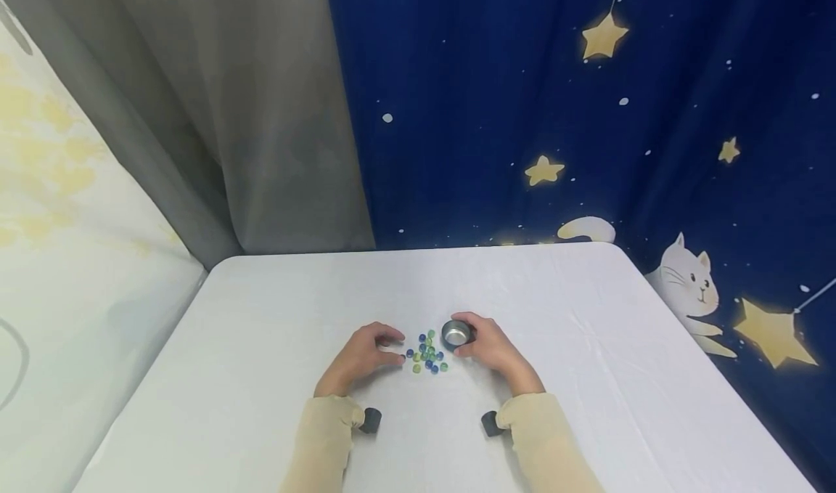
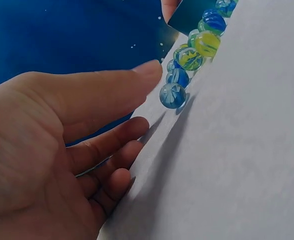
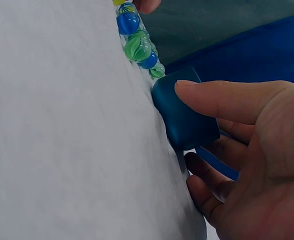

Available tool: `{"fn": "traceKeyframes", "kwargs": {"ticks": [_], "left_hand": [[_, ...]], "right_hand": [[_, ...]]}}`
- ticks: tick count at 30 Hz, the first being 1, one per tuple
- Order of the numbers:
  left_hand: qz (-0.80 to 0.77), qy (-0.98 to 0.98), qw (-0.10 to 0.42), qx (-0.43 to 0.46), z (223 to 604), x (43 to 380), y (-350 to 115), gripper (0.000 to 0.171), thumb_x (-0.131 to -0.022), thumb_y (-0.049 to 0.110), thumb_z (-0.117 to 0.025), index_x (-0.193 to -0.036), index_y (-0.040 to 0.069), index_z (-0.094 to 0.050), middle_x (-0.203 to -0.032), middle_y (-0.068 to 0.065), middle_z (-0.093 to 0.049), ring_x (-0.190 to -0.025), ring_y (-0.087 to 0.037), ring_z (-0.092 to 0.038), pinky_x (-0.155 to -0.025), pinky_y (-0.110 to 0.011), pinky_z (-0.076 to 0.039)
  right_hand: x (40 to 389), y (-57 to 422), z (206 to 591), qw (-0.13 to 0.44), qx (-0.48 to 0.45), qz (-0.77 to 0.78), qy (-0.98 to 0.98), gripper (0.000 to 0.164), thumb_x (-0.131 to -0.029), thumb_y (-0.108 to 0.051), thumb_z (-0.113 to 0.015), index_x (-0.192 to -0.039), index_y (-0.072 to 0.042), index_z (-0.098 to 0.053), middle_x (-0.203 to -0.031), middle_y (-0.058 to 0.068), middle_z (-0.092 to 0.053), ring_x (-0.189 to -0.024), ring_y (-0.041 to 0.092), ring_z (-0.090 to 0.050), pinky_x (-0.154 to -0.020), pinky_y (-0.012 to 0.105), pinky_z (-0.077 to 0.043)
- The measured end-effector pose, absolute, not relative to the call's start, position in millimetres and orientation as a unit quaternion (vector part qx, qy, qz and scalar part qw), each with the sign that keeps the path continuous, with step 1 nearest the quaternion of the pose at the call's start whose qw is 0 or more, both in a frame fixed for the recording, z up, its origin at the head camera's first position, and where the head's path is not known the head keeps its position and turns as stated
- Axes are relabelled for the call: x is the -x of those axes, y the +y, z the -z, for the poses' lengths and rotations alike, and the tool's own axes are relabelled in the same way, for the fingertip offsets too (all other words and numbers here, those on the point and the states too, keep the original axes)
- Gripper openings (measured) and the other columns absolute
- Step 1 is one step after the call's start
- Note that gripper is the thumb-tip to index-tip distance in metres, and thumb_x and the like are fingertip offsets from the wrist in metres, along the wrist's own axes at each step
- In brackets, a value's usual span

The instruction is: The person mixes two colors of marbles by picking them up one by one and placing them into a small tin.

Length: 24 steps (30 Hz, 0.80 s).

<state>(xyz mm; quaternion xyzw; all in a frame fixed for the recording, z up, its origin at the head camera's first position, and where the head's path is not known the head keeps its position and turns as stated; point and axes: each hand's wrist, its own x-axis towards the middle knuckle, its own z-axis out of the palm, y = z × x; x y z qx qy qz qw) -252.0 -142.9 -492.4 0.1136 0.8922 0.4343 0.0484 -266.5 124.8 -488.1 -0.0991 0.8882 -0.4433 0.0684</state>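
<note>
Several glass marbles (image 1: 427,355) in blue, green and yellow lie in a loose cluster on the white table. My right hand (image 1: 491,345) grips a small round metal cup (image 1: 456,333) just right of them, thumb on the near side and fingers around the far side. In the right wrist view the cup (image 3: 184,110) shows a dark teal outer wall and sits at the tabletop. My left hand (image 1: 367,353) is at the left of the cluster, thumb and fingers spread apart. Its thumb tip is close to the nearest blue marble (image 2: 173,95), and nothing lies between its fingers.
The white table (image 1: 294,297) stretches out on all sides of the hands. Behind it hang a grey curtain (image 1: 287,152) and a dark blue one (image 1: 470,115) with stars and a white cat. A dark wrist camera (image 1: 371,420) sits at the left sleeve.
</note>
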Motion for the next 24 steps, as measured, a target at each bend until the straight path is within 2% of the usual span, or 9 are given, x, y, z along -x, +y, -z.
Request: {"fn": "traceKeyframes", "kwargs": {"ticks": [7,24], "left_hand": [[-0.424,0.897,0.041,-0.12,494.4,250.8,-142.8,0.027,-0.074,0.01,-0.082,-0.098,0.019,-0.072,-0.103,0.004,-0.065,-0.102,-0.019,-0.059,-0.095,-0.041,-0.043],[-0.405,0.907,0.027,-0.115,497.4,248.7,-139.4,0.023,-0.073,0.008,-0.082,-0.088,0.022,-0.072,-0.097,0.007,-0.063,-0.099,-0.017,-0.059,-0.093,-0.039,-0.044]], "right_hand": [[265.8,125.2,487.3,0.062,0.101,0.445,0.887,0.062,-0.072,-0.004,-0.08,-0.131,-0.012,-0.059,-0.133,0.011,-0.058,-0.131,0.035,-0.043,-0.107,0.056,-0.027],[267.1,126.4,488.4,0.069,0.098,0.439,0.891,0.063,-0.072,-0.006,-0.08,-0.132,-0.015,-0.059,-0.134,0.01,-0.057,-0.132,0.034,-0.043,-0.107,0.057,-0.027]]}}
